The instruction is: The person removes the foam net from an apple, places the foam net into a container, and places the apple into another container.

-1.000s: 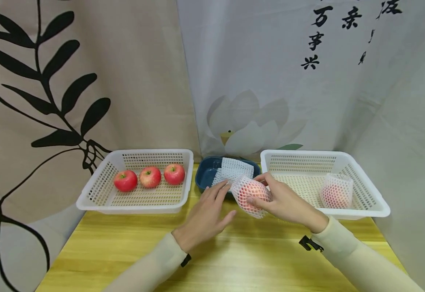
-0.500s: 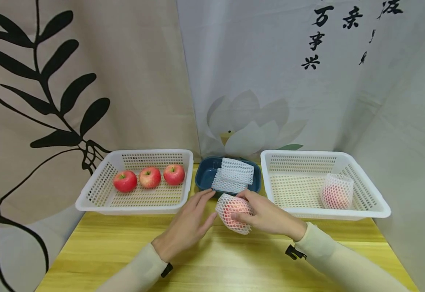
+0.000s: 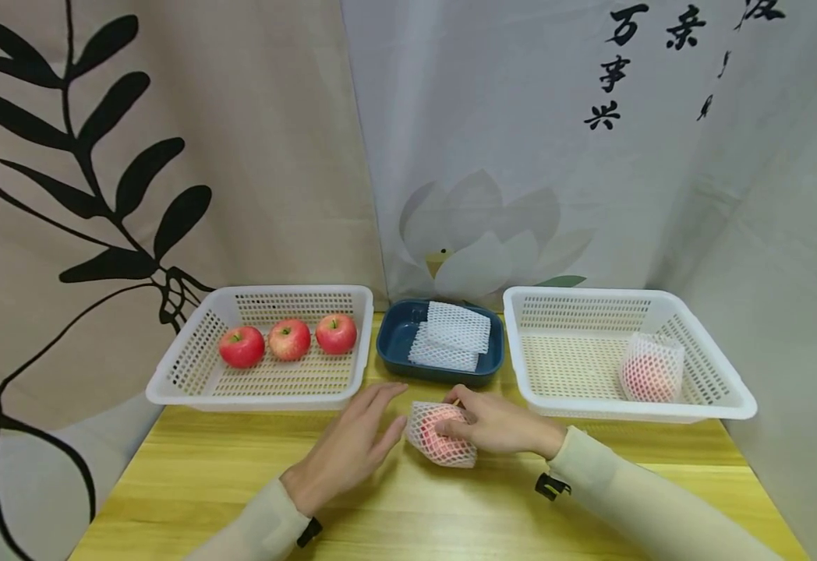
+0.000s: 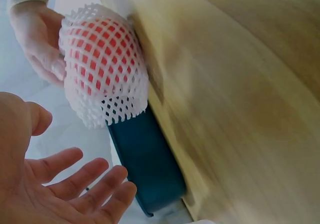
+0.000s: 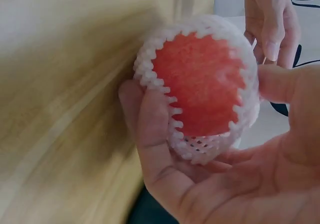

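A red apple [image 5: 200, 83] sits inside a white foam net sleeve [image 4: 102, 66], its bare side showing through the sleeve's open end in the right wrist view. My right hand [image 3: 503, 421] grips the sleeved apple, thumb on one side and fingers curled round the other, close over the wooden table. Just left of it, my left hand [image 3: 348, 448] is apart from the apple, palm turned toward it. Its fingers [image 4: 97, 184] are spread and relaxed, holding nothing. Flat foam net sleeves [image 3: 450, 335] lie in the dark blue tray [image 3: 436, 374] behind the hands.
At the left stands a white plastic basket [image 3: 261, 403] with three bare apples [image 3: 289, 340] in it. Another white basket [image 3: 633, 409] at the right contains one net-sleeved apple [image 3: 652, 370]. A curtain [image 3: 486, 156] hangs behind the wooden table [image 3: 408, 514].
My right hand has carried the sleeved apple from in front of the blue tray toward me and left, lower over the table. My left hand has drawn back the same way, fingers still loose.
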